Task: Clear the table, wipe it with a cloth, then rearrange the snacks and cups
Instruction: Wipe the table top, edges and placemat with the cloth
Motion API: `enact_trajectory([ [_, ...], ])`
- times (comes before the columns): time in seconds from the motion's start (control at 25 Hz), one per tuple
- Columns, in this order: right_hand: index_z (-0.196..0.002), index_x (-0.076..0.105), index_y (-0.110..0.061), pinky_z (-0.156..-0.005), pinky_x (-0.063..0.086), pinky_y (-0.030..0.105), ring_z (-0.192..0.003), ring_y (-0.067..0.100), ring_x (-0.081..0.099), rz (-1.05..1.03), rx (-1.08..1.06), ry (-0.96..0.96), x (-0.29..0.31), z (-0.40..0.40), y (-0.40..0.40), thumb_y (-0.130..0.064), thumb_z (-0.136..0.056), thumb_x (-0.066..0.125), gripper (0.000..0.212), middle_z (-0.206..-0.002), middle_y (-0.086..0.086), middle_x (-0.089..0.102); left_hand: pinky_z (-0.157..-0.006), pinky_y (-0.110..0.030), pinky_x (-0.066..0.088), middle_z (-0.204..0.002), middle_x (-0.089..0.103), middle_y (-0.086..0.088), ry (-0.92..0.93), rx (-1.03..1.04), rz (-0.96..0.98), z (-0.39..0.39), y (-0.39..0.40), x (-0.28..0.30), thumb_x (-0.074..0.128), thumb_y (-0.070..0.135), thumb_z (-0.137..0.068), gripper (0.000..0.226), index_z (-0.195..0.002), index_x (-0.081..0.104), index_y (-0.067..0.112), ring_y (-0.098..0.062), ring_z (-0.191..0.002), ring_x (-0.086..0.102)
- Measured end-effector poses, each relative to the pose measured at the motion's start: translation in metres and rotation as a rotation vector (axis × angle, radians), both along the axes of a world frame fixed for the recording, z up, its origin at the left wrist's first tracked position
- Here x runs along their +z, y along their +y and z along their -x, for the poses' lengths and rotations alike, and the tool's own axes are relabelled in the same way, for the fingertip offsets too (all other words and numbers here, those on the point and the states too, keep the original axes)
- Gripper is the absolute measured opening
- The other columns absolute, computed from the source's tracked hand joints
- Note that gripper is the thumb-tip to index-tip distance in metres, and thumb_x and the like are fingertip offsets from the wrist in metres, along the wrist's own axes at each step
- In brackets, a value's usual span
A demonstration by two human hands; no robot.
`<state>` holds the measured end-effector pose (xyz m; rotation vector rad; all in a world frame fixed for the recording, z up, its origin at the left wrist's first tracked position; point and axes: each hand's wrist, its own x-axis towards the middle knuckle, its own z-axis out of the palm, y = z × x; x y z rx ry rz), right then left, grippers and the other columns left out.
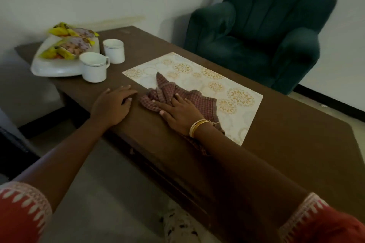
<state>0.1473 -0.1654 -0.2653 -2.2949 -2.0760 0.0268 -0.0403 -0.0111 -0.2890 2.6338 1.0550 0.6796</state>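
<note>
The right hand (178,111) lies flat with fingers spread, pressing down on the cloth (171,94); the left hand (113,104) rests palm down with fingers loosely straight on bare wood just left of the cloth, holding nothing. The cloth is a rumpled, reddish-brown checked piece, bunched in folds under the fingers, one corner sticking up away from the person. It lies half on the placemat (207,89), half on the wood at the mat's near-left edge.

The surface (296,134) is a dark brown wooden table in a dim room with pale walls and a light floor. The placemat is cream with gold floral medallions, set at an angle.

Beyond and to the left of the cloth stand two white cups (94,67) (114,51), close together. The nearer one touches a white tray (53,65) carrying yellow snack packets (68,42). Beyond the placemat, off the table's far side, sits a dark green armchair (256,31). Gold bangles (197,127) circle the right wrist.
</note>
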Motion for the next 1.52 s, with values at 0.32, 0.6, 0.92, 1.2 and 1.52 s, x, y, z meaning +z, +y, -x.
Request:
enact_trajectory([
  [0.32, -0.144, 0.037, -0.041, -0.111, 0.027, 0.053, -0.145, 0.04, 0.014, 0.012, 0.176, -0.21, -0.006, 0.109, -0.109, -0.038, -0.098, 0.038, 0.046, -0.152, 0.01, 0.029, -0.117, -0.048, 0.008, -0.158, 0.024, 0.003, 0.112, -0.043, 0.06, 0.051, -0.042, -0.009, 0.026, 0.032, -0.103, 0.045, -0.147, 0.033, 0.028, -0.019, -0.147, 0.018],
  [0.6, -0.152, 0.007, -0.036, -0.117, 0.018, 0.053, -0.146, 0.042, 0.011, -0.036, -0.021, -0.168, -0.016, 0.116, -0.084, -0.035, -0.093, 0.053, 0.075, -0.161, 0.011, 0.005, -0.11, -0.047, 0.032, -0.15, 0.042, 0.0, -0.041, -0.175, -0.08, 0.067, -0.009, -0.019, 0.032, 0.032, -0.102, 0.041, -0.141, 0.045, 0.027, -0.022, -0.137, 0.04],
  [0.92, -0.153, 0.004, -0.032, -0.118, 0.005, 0.051, -0.148, 0.037, -0.001, 0.105, -0.192, 0.052, -0.004, 0.134, 0.055, -0.063, -0.08, 0.059, 0.097, -0.162, 0.01, -0.002, -0.117, -0.039, 0.017, -0.154, 0.033, -0.007, -0.174, -0.124, -0.157, 0.076, 0.0, -0.042, 0.018, 0.034, -0.098, 0.055, -0.146, 0.035, 0.012, -0.022, -0.145, 0.025],
  [1.2, -0.15, 0.021, -0.033, -0.115, 0.019, 0.054, -0.144, 0.041, 0.019, -0.138, -0.262, -0.083, -0.023, 0.147, -0.018, -0.049, -0.097, 0.036, 0.058, -0.158, 0.014, 0.021, -0.119, -0.04, 0.013, -0.16, 0.013, -0.01, 0.118, -0.095, -0.151, 0.079, -0.046, -0.025, 0.037, 0.031, -0.096, 0.061, -0.151, 0.019, 0.011, -0.025, -0.149, 0.01],
  [1.52, -0.14, 0.041, -0.032, -0.104, 0.042, 0.048, -0.131, 0.036, 0.047, -0.351, -0.473, -0.266, -0.05, 0.115, -0.217, -0.043, -0.09, 0.054, 0.052, -0.144, 0.014, 0.048, -0.12, -0.035, 0.014, -0.162, 0.002, -0.007, 0.168, -0.143, -0.164, 0.089, -0.164, -0.041, 0.028, 0.045, -0.099, 0.071, -0.153, 0.0, 0.009, -0.021, -0.149, 0.005],
])
